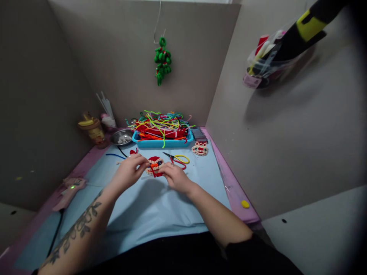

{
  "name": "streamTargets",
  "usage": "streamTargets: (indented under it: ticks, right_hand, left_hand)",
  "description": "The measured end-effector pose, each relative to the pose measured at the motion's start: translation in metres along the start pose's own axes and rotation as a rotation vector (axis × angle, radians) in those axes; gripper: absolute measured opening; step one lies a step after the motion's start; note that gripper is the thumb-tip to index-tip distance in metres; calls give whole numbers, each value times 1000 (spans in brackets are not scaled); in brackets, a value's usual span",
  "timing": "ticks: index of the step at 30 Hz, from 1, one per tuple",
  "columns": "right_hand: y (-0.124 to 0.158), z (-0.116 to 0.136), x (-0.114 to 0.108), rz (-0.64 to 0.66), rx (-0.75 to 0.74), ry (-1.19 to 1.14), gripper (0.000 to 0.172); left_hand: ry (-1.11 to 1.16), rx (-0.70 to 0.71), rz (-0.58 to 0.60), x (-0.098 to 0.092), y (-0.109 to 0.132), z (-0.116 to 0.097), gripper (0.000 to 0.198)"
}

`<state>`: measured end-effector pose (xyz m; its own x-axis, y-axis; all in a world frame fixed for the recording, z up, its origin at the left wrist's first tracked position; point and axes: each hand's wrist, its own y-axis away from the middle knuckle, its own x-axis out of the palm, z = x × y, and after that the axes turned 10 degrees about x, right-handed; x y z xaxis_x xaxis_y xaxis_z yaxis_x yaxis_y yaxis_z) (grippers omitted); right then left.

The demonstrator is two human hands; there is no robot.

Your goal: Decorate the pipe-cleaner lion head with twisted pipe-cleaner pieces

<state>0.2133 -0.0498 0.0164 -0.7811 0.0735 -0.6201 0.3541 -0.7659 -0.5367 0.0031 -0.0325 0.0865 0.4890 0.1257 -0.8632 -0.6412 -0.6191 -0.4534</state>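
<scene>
My left hand pinches a bent red pipe cleaner by its upper end. My right hand has its fingers closed at the other side of it; the exact grip is too small to make out. Just beyond the fingertips lies a red, cream and orange pipe-cleaner face with blue bits, partly hidden by my hands. Scissors with one yellow and one red handle lie open beyond my right hand. A small red piece and a blue pipe cleaner are near my left hand.
A blue tray heaped with colourful pipe cleaners stands at the back. Beside it are a metal bowl and a finished-looking lion face. A pink glue gun with a cord lies left. A tool holder hangs on the right wall.
</scene>
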Motion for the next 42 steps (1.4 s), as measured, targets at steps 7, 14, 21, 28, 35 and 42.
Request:
streamTargets:
  ticks: [7, 14, 21, 28, 35, 42]
  right_hand:
    - [0, 0, 1, -220, 120, -97, 17]
    - [4, -3, 7, -181, 209, 218, 22]
    - [1, -1, 2, -54, -34, 93, 27]
    - [1, 0, 2, -274, 140, -105, 19]
    - [5, 0, 4, -224, 207, 202, 24]
    - [6, 6, 2, -44, 122, 402, 27]
  left_hand:
    - [230, -61, 104, 26, 12, 1, 25]
    - [-90, 85, 121, 13, 9, -34, 23]
    - [154, -55, 30, 0, 3, -6, 27]
    - [416, -194, 31, 17, 9, -6, 31]
    - [12, -83, 37, 22, 12, -32, 24]
    - [-364, -26, 125, 17, 10, -30, 26]
